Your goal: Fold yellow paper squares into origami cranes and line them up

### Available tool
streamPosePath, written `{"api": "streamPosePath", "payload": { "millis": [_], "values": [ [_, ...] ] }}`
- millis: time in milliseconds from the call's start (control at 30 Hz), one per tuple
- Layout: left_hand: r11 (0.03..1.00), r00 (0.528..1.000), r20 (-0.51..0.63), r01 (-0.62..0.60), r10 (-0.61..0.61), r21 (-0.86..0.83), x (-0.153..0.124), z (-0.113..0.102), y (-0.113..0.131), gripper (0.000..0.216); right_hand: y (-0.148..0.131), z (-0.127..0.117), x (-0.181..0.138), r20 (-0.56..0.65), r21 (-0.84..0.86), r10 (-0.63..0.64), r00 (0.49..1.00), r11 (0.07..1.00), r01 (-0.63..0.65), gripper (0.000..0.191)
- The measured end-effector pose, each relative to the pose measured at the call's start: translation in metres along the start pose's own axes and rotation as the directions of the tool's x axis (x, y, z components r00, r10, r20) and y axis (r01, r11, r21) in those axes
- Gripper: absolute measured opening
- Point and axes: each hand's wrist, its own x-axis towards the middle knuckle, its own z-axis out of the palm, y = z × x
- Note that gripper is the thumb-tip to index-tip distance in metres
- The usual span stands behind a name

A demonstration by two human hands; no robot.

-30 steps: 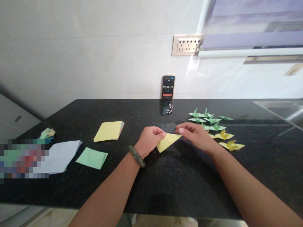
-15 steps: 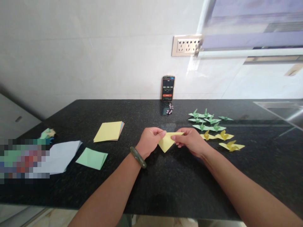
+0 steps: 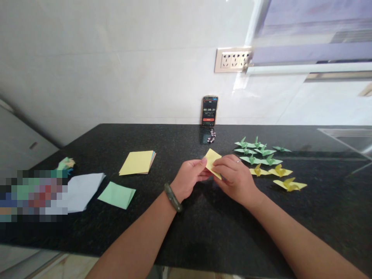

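Between my two hands is a folded piece of yellow origami paper (image 3: 212,158), raised above the dark countertop (image 3: 186,232). My left hand (image 3: 191,175) pinches its left side, thumb on top; a dark bangle circles that wrist. On the right side, the fingers of my right hand (image 3: 234,174) bend over the paper and press on it, hiding its right part. Finished yellow paper cranes (image 3: 290,184) and green paper cranes (image 3: 247,159) sit in rows to the right of my right hand.
A stack of coloured paper, yellow on top (image 3: 136,162), lies left of my hands. Nearer is a folded green sheet (image 3: 116,194), beside white paper (image 3: 85,192). A phone (image 3: 209,111) showing a timer leans on the wall. A sink edge (image 3: 345,145) is at far right.
The yellow paper has turned from a point-down triangle to a tilted, narrower shape. My right hand has rolled over so its back faces up. The view has shifted slightly.
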Motion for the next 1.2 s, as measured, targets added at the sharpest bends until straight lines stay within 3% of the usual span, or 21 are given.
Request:
{"api": "streamPosePath", "payload": {
  "millis": [133,200,333,400,433,467,633,800,933,1200],
  "values": [
    [0.998,0.997,0.070,-0.014,0.018,-0.063,0.001,-0.004,-0.002,0.030,-0.009,0.001,0.000,0.079,0.029,-0.018,0.997,0.999,0.016,0.012],
    [0.999,0.997,0.076,-0.001,0.004,-0.039,0.002,-0.006,-0.001,0.028,-0.009,0.001,-0.001,0.040,0.108,0.009,0.999,0.994,-0.013,0.022],
    [0.995,0.989,0.116,0.080,-0.086,0.059,0.000,-0.007,0.001,0.027,-0.002,0.001,-0.004,-0.125,0.168,0.270,0.955,0.954,-0.247,0.031],
    [0.990,0.979,0.162,0.111,-0.124,0.091,-0.001,-0.006,0.002,0.026,0.003,0.004,-0.005,-0.060,0.218,0.370,0.927,0.911,-0.350,0.029],
    [0.989,0.978,0.166,0.114,-0.129,0.098,-0.001,-0.005,0.002,0.025,0.005,0.005,-0.006,-0.008,0.253,0.396,0.918,0.889,-0.381,0.017],
    [0.989,0.981,0.147,0.109,-0.122,0.098,-0.001,-0.005,0.002,0.024,0.007,0.007,-0.007,0.025,0.274,0.418,0.908,0.871,-0.409,0.009],
    [0.994,0.993,-0.070,0.095,-0.091,0.055,0.002,-0.005,0.000,0.016,0.007,0.013,-0.009,-0.022,0.316,0.509,0.860,0.820,-0.477,0.017],
    [0.995,0.994,-0.049,0.100,-0.099,0.029,0.002,-0.005,0.005,0.010,0.008,0.008,-0.008,-0.086,0.281,0.369,0.925,0.900,-0.333,0.010],
    [0.994,0.994,-0.020,0.105,-0.105,0.032,0.001,-0.004,0.007,0.011,0.011,0.003,-0.007,-0.077,0.232,0.177,0.981,0.960,-0.155,0.025],
    [0.994,0.993,-0.043,0.107,-0.106,0.032,0.001,-0.006,0.007,0.009,0.015,-0.001,-0.008,0.017,0.161,0.005,1.000,0.987,-0.008,0.030]
  ]
}}
